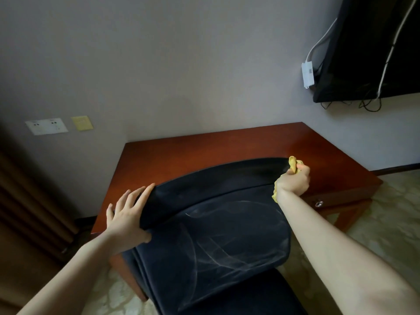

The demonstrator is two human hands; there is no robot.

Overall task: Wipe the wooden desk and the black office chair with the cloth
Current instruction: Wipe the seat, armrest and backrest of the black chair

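Observation:
The black office chair fills the lower middle of the head view, its backrest towards me and streaked with pale wipe marks. My left hand grips the left end of the backrest's top edge. My right hand is closed on a crumpled yellow cloth at the right end of that top edge. Behind the chair stands the reddish-brown wooden desk, its top bare where it shows.
A grey wall runs behind the desk, with wall sockets at left. A black wall-mounted screen with dangling cables and a white adapter hangs at upper right. A brown curtain is at left. Patterned floor lies right.

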